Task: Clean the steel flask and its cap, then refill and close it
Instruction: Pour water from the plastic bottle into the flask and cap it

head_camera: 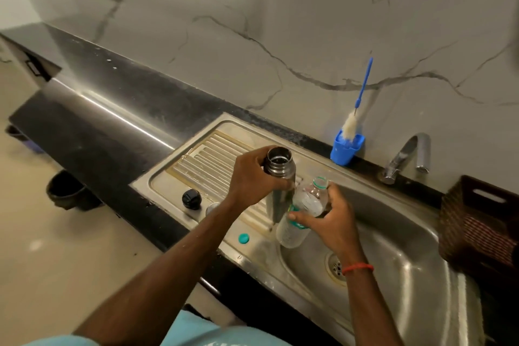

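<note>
The steel flask stands upright on the drainboard of the steel sink, its mouth uncovered. My left hand grips it around the upper body. My right hand holds a clear plastic water bottle with a green label, uncapped and leaning against the flask. The flask's black cap lies on the drainboard to the left. A small teal bottle cap rests near the sink's front edge.
A blue cup holding a blue-handled bottle brush stands by the wall. The tap is at the back right above the basin. A dark wicker basket sits at the right. Black countertop stretches left.
</note>
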The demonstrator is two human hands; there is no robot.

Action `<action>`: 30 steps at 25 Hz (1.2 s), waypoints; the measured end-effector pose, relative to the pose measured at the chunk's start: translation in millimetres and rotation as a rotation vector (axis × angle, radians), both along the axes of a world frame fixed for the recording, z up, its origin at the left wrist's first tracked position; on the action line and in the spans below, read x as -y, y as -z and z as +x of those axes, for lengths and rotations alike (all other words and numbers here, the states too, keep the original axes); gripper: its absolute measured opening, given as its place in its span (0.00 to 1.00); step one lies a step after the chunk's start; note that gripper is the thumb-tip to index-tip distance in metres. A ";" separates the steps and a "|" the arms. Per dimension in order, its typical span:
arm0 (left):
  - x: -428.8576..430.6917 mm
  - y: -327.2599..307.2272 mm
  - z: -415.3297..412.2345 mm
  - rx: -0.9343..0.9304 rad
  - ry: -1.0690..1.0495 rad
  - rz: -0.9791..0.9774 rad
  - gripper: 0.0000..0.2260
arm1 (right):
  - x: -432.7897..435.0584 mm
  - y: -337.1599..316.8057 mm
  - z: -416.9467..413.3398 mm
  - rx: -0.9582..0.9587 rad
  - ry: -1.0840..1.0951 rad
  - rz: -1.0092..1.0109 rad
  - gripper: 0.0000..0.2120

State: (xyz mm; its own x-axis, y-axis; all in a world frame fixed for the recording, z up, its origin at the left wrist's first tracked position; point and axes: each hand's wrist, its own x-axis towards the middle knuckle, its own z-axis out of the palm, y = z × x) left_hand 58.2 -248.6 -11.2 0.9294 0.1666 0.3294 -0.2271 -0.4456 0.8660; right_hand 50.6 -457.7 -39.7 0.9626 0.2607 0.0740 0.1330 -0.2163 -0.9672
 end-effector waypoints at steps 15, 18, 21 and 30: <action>-96.5 0.0 4.7 0.010 0.078 -0.048 0.28 | -74.0 59.4 -41.9 -0.121 0.109 -0.204 0.32; -111.6 1.6 8.8 0.004 0.119 -0.068 0.28 | -88.1 64.6 -47.8 -0.117 0.195 -0.244 0.32; -125.0 0.7 13.8 0.003 0.160 -0.076 0.29 | -108.8 70.2 -53.5 -0.137 0.230 -0.259 0.34; -165.5 -8.7 28.6 0.014 0.240 -0.075 0.30 | -128.6 70.5 -63.8 -0.049 0.304 -0.249 0.35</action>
State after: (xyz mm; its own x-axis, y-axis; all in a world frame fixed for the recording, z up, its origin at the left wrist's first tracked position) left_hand 86.9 -83.1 -2.5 0.9407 -0.0340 0.3377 -0.3310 -0.3117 0.8907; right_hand -13.3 -329.1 -110.1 0.9995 -0.0324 -0.0040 -0.0187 -0.4678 -0.8836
